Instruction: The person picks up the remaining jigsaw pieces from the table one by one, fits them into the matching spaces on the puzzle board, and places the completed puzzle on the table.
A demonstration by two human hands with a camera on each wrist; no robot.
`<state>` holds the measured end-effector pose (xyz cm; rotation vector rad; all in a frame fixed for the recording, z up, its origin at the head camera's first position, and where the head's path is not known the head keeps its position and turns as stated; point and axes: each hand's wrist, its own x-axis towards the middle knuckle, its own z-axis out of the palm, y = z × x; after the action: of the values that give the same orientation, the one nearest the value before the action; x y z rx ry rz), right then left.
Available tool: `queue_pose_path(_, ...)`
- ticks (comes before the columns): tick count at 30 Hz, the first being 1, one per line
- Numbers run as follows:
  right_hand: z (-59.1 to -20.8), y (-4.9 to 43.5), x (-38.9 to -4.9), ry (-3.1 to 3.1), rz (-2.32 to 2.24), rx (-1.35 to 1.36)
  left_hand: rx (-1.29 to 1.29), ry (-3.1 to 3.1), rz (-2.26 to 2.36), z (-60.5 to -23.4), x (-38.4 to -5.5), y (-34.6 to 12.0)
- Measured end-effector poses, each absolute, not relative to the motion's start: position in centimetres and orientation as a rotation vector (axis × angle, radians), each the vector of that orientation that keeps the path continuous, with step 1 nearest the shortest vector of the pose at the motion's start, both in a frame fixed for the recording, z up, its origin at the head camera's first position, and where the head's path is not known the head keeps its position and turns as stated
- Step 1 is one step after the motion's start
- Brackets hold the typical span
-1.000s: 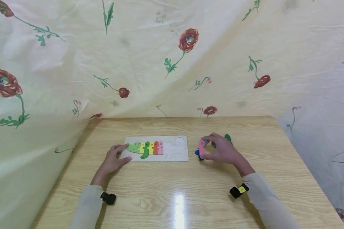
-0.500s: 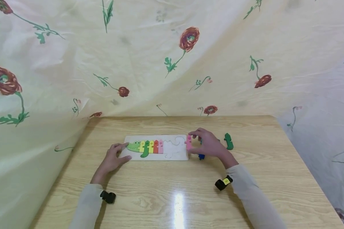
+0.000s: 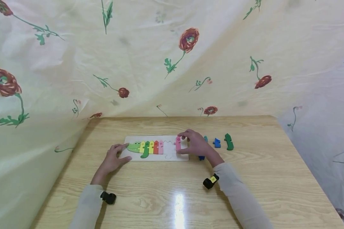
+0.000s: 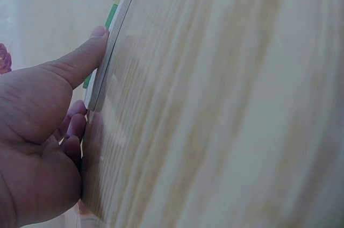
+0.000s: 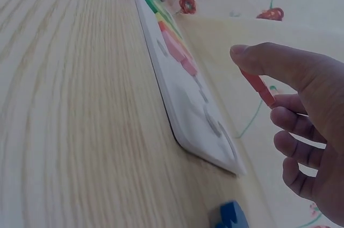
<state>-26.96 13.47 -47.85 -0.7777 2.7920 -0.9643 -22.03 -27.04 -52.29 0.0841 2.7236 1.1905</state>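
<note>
A white puzzle board (image 3: 156, 157) lies flat on the table, with a green crocodile head (image 3: 133, 147) and several coloured body pieces fitted at its left side. My left hand (image 3: 112, 159) holds the board's left end; in the left wrist view the thumb (image 4: 86, 58) lies along its edge. Between thumb and fingertips, my right hand (image 3: 197, 144) pinches a pink puzzle piece (image 3: 178, 144) over the right part of the board. From the right wrist camera this puzzle piece (image 5: 259, 87) shows raised above the board, edge-on and reddish.
Right of the board lie a green piece (image 3: 229, 142), a blue piece (image 3: 217, 142), a dark blue piece (image 3: 201, 157) and a light blue piece (image 3: 205, 139), the last two partly behind the right hand and wrist. A flowered cloth (image 3: 149, 63) hangs behind the wooden table (image 3: 143, 190).
My right hand has carried the pink puzzle piece leftward from beside the loose pieces to over the board, uncovering the green and blue pieces. The left hand has stayed in place.
</note>
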Motion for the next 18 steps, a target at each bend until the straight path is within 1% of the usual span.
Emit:
queue_pose_path(11, -48.7, 11.1, -27.2, 2.715, -1.031, -0.712, 0.060, 2.718, 1.192, -51.9, -21.9, -26.9)
queue_pose_path(18, -49.8, 10.2, -27.6, 2.703, -1.064, -0.743, 0.061, 2.722, 1.187, -52.0, -21.8, -26.9)
